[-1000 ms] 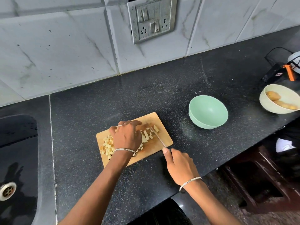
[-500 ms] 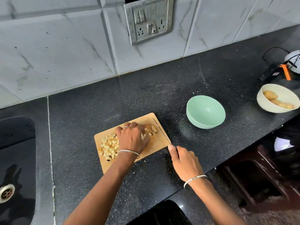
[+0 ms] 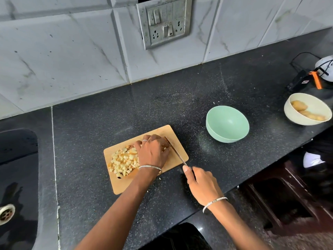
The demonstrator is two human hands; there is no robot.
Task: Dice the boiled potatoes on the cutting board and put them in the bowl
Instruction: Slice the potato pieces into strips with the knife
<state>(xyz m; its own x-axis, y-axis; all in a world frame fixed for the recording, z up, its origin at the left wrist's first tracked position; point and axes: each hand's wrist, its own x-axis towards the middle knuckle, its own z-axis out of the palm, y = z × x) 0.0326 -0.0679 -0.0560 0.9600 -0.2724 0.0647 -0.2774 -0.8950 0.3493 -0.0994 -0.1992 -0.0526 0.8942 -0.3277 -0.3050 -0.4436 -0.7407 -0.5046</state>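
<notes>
A wooden cutting board (image 3: 177, 137) lies on the black counter. A pile of diced potato (image 3: 123, 161) covers its left half. My left hand (image 3: 153, 151) sits just right of the pile, fingers curled down over the remaining potato pieces, which it mostly hides. My right hand (image 3: 202, 184) grips the handle of a knife (image 3: 175, 152); its blade lies across the board's right side, close against my left fingers. The mint green bowl (image 3: 227, 123) stands empty to the right of the board. A cream bowl (image 3: 317, 105) at the far right holds whole boiled potatoes (image 3: 299, 105).
A black sink (image 3: 18, 150) with a metal drain (image 3: 6, 213) lies at the left. A switch plate (image 3: 164, 22) hangs on the tiled wall. A black device with an orange part (image 3: 304, 81) and a cable sit at the back right. The counter edge runs diagonally behind my right wrist.
The knife has shifted right from the middle of the board towards its right edge. My left hand moved right with it, now covering the loose pieces, and more of the dice pile shows.
</notes>
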